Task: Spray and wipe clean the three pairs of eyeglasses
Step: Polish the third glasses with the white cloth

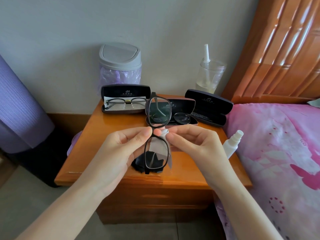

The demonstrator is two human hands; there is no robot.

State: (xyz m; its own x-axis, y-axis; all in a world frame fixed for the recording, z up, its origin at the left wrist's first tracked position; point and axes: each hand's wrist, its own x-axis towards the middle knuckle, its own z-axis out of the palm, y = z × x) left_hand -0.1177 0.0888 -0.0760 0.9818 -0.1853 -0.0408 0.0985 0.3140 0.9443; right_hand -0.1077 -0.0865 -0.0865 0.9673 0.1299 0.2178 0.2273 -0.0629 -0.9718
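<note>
Dark-framed glasses [151,111] stand on end above the nightstand. My left hand [124,146] pinches them at the bridge. My right hand [192,139] pinches a light grey wiping cloth [170,158] against the frame near the bridge; the cloth hangs behind the lower lens. A second pair [126,102] lies in the open case [125,90] at the back left. A rimless pair [181,118] rests in the middle open case [183,104]. The white spray bottle [232,144] lies on the nightstand's right edge beside the bed.
A third open case [209,108] is empty at the back right. A black cloth [138,164] lies on the wooden nightstand [107,135]. A lidded bin [119,64] and a clear jar [209,75] stand by the wall. A pink bed [277,153] borders the right.
</note>
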